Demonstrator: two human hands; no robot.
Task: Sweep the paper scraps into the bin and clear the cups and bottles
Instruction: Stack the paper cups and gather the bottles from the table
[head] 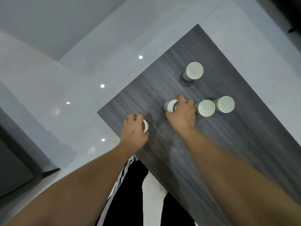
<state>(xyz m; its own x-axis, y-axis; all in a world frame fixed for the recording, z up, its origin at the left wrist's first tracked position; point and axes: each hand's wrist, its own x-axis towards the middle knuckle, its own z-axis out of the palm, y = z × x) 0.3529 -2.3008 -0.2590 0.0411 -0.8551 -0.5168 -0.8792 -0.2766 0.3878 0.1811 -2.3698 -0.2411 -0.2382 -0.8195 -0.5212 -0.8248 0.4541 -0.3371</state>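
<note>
Left hand (133, 128): fingers curled round a paper cup (145, 126) at the table (244, 152)'s near-left corner.
Right hand (180, 115): grips a second cup (170, 106) — further in.
Handling: probably light, crushable — hold walls gently.

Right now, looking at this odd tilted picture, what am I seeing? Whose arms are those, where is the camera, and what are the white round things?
There is no machine here. A person wears a wide-angle camera on the head, looking down, so the two bare arms reaching in from below are that person's own. That also explains the tilt and the blur.

They stand at the corner of a dark grey wood-grain table over a pale shiny floor. The white round things are paper cups seen from above.

The left hand grips one cup near the table's edge. The right hand curls round a second cup. Three more cups stand free: two close together just beyond the right hand, and one farther off.

No bottles, paper scraps or bin appear in this view.
</note>
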